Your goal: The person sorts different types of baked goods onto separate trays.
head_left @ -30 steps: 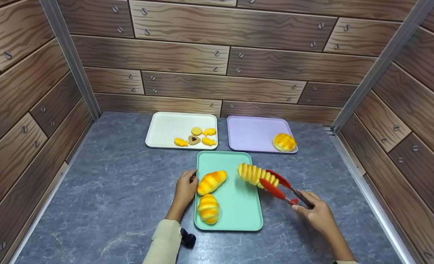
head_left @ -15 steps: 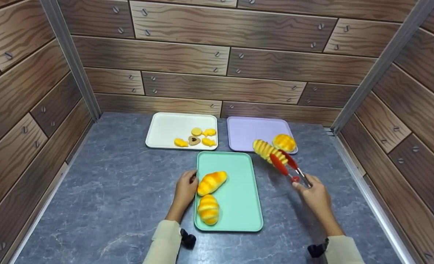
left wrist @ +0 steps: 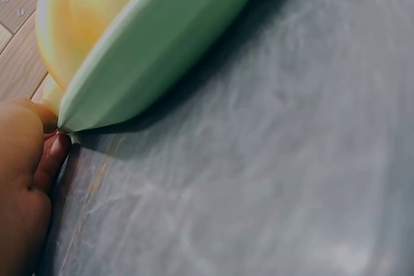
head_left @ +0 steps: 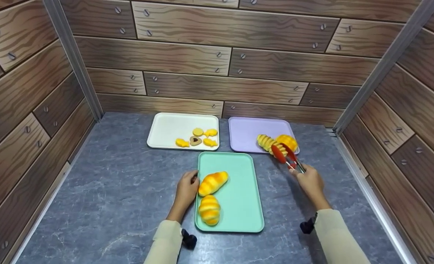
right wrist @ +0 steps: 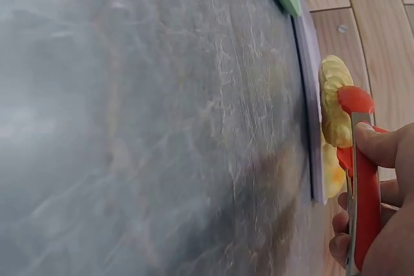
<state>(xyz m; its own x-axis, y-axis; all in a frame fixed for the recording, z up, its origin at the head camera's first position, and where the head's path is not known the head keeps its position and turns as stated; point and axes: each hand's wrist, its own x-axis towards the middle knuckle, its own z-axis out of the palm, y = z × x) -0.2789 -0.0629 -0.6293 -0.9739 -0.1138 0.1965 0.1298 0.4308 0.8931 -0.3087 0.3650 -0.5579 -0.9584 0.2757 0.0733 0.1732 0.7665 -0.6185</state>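
Observation:
The right hand (head_left: 309,182) grips red-tipped tongs (head_left: 293,161), whose tips pinch a long ridged bread (head_left: 267,143) over the front right part of the purple tray (head_left: 253,134), beside a round bun (head_left: 287,141). In the right wrist view the thumb and fingers curl round the tongs (right wrist: 366,205). The left hand (head_left: 186,189) pinches the left rim of the green tray (head_left: 239,205); the left wrist view shows thumb and finger (left wrist: 57,150) at the tray's edge. Two breads lie on the green tray's left side, one elongated (head_left: 213,183), one ridged (head_left: 209,210).
A white tray (head_left: 171,130) stands at the back left, with several small yellow pieces and a heart-shaped brown cookie (head_left: 195,140) on it. Wood-patterned walls (head_left: 187,55) enclose the grey table (head_left: 121,187) at the back and both sides.
The right hand has carried the ridged bread in the tongs from above the green tray's right edge, back and rightward to the purple tray. The left hand has stayed at the green tray.

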